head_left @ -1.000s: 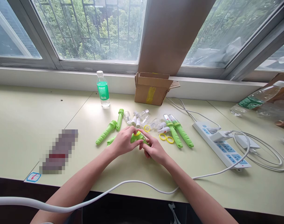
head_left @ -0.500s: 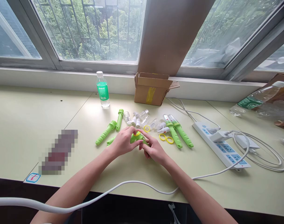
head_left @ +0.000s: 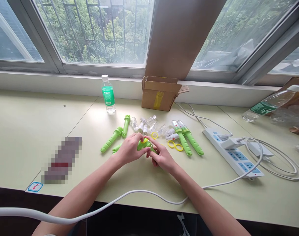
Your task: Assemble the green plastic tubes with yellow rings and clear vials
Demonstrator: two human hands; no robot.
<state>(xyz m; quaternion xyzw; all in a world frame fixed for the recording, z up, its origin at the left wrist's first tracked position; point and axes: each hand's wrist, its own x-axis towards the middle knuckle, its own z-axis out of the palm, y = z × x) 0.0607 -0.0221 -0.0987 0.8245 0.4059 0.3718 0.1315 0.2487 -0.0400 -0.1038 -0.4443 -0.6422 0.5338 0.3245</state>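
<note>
Both hands meet at the middle of the pale green table [head_left: 28, 131] around one green plastic handle with a yellow ring at its top [head_left: 144, 143]. My left hand [head_left: 129, 149] pinches its head from the left, fingers closed. My right hand [head_left: 161, 156] grips its body from the right, fingers curled. Loose green handles [head_left: 112, 139] lie to the left. Clear vials [head_left: 145, 125] and yellow rings [head_left: 175, 145] lie just behind. Two green handles fitted with clear tips [head_left: 188, 139] rest to the right.
A green-labelled water bottle [head_left: 108, 95] and an open cardboard box [head_left: 160, 92] stand by the window sill. A white power strip [head_left: 234, 154] with plugged cables lies at the right, and a white cable [head_left: 129, 196] crosses the front edge. An empty bottle [head_left: 272, 103] lies at far right.
</note>
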